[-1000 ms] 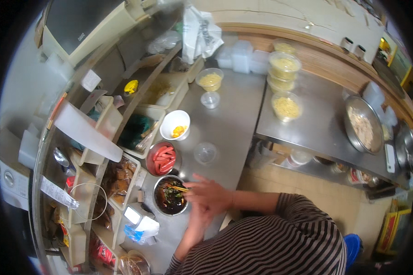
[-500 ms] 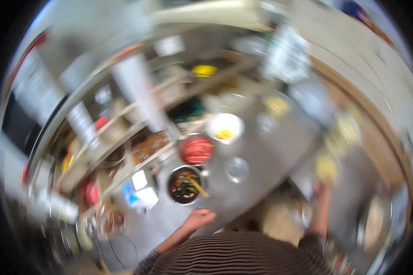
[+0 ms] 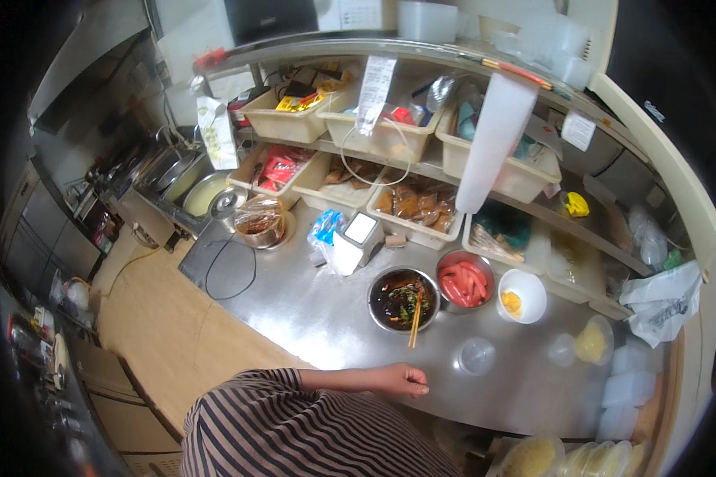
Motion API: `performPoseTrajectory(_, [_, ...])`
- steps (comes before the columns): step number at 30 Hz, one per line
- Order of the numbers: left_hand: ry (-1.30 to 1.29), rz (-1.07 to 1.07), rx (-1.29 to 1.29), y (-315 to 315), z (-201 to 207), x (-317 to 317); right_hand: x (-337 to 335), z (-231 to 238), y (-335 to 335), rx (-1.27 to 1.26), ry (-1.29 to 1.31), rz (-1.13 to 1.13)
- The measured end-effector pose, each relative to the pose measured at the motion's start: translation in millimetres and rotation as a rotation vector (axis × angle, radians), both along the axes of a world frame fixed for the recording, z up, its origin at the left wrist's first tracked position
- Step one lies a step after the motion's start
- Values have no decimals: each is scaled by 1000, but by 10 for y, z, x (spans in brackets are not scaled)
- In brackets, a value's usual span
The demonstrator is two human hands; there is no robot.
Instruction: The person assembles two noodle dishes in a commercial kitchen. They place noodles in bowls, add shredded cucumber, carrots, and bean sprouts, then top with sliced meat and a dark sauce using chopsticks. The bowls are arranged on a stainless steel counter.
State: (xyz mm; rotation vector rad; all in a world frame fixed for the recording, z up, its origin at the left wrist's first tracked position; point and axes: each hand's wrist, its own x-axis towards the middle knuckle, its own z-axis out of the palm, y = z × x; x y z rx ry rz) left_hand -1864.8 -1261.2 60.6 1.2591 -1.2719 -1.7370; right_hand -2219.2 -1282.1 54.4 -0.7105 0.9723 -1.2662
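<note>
My left hand (image 3: 402,380) is closed in a loose fist near the front edge of the steel counter (image 3: 294,318), with nothing showing out of it. My right hand is out of view. Beyond the fist stands a metal bowl of dark sauce with green bits (image 3: 390,306), a pair of wooden chopsticks (image 3: 416,319) leaning over its rim. Beside it are a metal pot of red sausage-like pieces (image 3: 464,284) and a white bowl (image 3: 533,295) with something yellow inside. A clear round cup (image 3: 476,357) is the closest thing to the fist.
A small white device with a screen (image 3: 356,242) and a metal pot under clear film (image 3: 260,222) stand farther left. Shelves behind hold cream bins (image 3: 418,213) of packets. At right are tubs of pale yellow food (image 3: 593,343) and a white plastic bag (image 3: 662,302).
The view has swung left, so counter things sit farther right and look sharper. My right hand, earlier at a round yellow thing, has left the view. My left hand stays closed.
</note>
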Motion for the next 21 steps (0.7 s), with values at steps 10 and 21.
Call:
performPoseTrajectory(10, [70,293,-436,329,214,1404,2269,331,-142,-162,523,904])
performPoseTrajectory(21, [151,728,-115,933,-753,3115,4559,-447,-85,239,345,1144])
